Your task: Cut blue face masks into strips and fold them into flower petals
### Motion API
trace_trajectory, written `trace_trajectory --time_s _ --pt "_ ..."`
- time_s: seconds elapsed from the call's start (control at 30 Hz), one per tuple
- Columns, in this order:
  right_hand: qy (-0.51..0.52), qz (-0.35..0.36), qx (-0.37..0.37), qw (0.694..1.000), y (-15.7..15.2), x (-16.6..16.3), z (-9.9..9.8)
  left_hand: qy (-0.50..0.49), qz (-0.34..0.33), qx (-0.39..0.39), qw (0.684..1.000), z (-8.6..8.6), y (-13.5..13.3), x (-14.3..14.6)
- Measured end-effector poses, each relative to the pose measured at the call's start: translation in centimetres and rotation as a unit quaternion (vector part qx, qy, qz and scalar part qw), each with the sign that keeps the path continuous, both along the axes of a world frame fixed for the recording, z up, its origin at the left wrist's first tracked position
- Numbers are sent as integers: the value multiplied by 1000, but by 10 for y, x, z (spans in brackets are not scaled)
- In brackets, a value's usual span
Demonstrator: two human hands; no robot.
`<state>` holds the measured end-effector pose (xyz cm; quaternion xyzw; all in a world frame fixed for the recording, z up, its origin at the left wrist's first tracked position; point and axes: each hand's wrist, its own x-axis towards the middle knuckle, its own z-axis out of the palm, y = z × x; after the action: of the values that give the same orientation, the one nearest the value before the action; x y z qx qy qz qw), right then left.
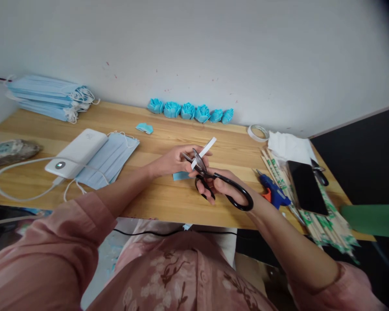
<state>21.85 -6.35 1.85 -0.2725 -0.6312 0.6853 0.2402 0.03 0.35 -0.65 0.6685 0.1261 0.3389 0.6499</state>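
Observation:
My right hand (225,181) is closed on black-handled scissors (233,192), thumb and fingers through the loops. Their parted blades lie across a narrow white strip (207,149). The fingers of my left hand (171,162) are pinched on this strip, close to the blades; its material is unclear. A flat blue piece (180,175) shows on the wood just below my left hand. Beyond both hands, a small folded blue scrap (145,128) lies on the wooden table (168,201).
Several blue flowers (188,111) line the wall. At left are stacked face masks (48,97), a white power bank (78,151) and more masks (108,160). A tape roll (258,133), blue glue gun (274,190), phone (306,185) and wrapped sticks (327,229) lie at right.

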Motion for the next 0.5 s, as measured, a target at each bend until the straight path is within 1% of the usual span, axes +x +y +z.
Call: trace_trajectory --time_s 0.27,0.5 --pt "9 3 2 1000 1 -1 -2 12 16 -18 1000 -6 3 0" --pt "21 0 14 1000 1 -1 -2 17 18 -17 1000 -5 2 -1"
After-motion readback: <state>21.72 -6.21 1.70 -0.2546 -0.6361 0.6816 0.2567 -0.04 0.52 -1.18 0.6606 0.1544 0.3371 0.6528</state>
